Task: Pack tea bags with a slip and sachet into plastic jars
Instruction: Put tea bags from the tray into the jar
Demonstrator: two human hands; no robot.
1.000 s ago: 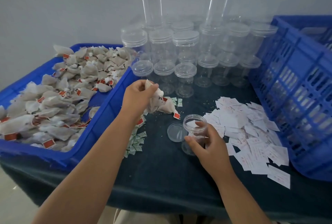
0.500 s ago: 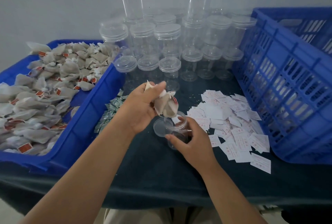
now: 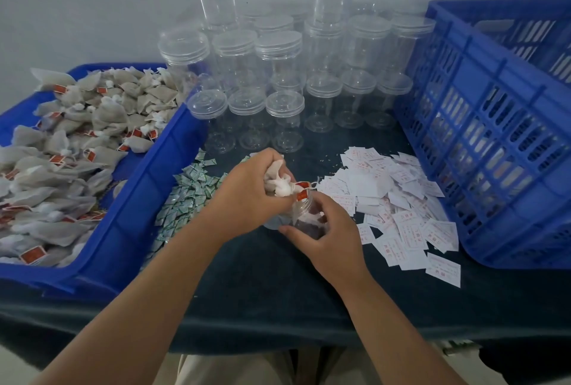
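Broadly, a dark-covered counter (image 3: 247, 285) carries everything. A slatted blue crate (image 3: 494, 137) fills its right edge, tilted up against the back wall. Along the left edge sits a shallow blue tray (image 3: 133, 218), heaped with loose tea bags (image 3: 77, 143) that have red tags on strings. Across the back edge, between tray and crate, stand rows of clear lidded jars (image 3: 278, 75), some stacked on others, with two tall clear tubes rising behind them.

Toward the right of the counter's middle, just beside the crate, lies a spread pile of white slips (image 3: 395, 199) printed in red. Against the tray's inner wall lies a smaller pile of green sachets (image 3: 188, 196).

Between those two piles, near the front middle of the counter, the two hands meet. The left hand (image 3: 247, 196) has its fingers curled tight round a bunch of tea bags (image 3: 278, 180), white tops and red tags sticking out toward the right, held at the mouth of the open jar (image 3: 304, 214). The right hand (image 3: 327, 230) grips that jar from the right side, thumb and fingers wrapped round its wall, with the jar tipped so its mouth faces the left hand. Something pale shows through the jar's wall; what it is cannot be told.
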